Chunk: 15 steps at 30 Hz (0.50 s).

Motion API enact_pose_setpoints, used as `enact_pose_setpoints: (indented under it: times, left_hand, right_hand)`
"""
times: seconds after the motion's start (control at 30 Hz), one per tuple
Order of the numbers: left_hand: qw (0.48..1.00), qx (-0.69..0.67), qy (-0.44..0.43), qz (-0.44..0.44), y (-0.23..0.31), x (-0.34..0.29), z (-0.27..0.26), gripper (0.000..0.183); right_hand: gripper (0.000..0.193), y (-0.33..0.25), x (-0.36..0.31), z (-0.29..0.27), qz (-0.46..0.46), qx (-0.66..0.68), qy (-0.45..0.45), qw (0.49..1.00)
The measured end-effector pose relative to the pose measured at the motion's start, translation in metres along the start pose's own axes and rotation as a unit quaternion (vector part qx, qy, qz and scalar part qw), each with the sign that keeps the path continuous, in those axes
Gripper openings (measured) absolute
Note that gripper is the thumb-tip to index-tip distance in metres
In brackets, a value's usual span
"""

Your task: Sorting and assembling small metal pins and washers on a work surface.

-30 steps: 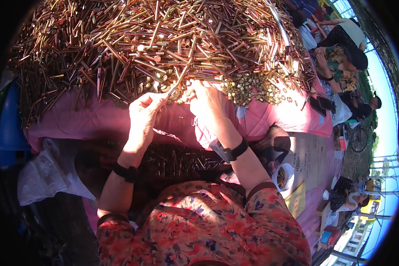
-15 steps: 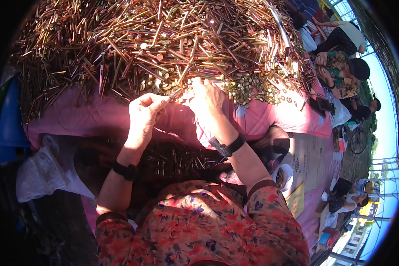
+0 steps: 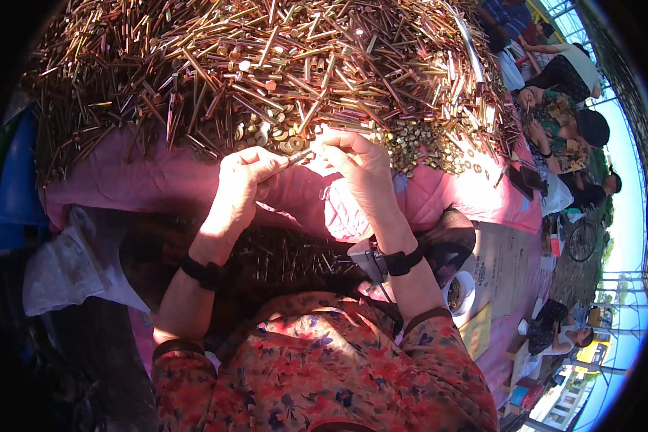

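My left hand (image 3: 246, 178) pinches a short metal bolt (image 3: 299, 156) between thumb and fingers, just above the edge of the pink quilted cloth (image 3: 158, 183). At the bolt's other end the fingertips of my right hand (image 3: 360, 167) are closed together; glare hides what small piece, if any, sits in them. Beyond my left hand lie flat round washers (image 3: 263, 135). To the right of my right hand is a heap of small yellowish nuts (image 3: 410, 144). A large pile of brass-coloured metal tubes and bolts (image 3: 216, 79) covers the far side.
A white bucket (image 3: 462, 294) with small parts stands beside cardboard (image 3: 498, 270) on the right. A clear plastic bag (image 3: 75, 266) hangs at the left. A dark phone-like object (image 3: 529, 178) lies at the cloth's right end. Several people sit farther right.
My right hand has drawn back a little from the pile to the bolt, its wrist turning. The bolt now shows more plainly between both hands. My left hand keeps its pinch.
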<state>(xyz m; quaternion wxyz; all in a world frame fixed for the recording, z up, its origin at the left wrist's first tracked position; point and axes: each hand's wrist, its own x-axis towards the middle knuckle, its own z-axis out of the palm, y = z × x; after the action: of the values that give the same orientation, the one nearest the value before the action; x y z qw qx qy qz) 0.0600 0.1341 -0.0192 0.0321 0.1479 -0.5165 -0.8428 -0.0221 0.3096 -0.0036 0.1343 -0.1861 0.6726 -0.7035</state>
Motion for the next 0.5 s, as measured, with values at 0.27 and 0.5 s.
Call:
enact_pose_setpoints:
  times: [0.27, 0.5]
  left_hand:
    - [0.999, -0.003, -0.027, -0.026, 0.005, -0.001, 0.0, 0.009]
    - [0.997, 0.041, -0.067, 0.022, 0.004, -0.002, -0.01, 0.007]
  right_hand:
    - [0.011, -0.003, -0.013, 0.008, -0.07, -0.065, -0.022, 0.995]
    - [0.005, -0.002, -0.016, 0.008, -0.033, -0.053, -0.068, 0.996]
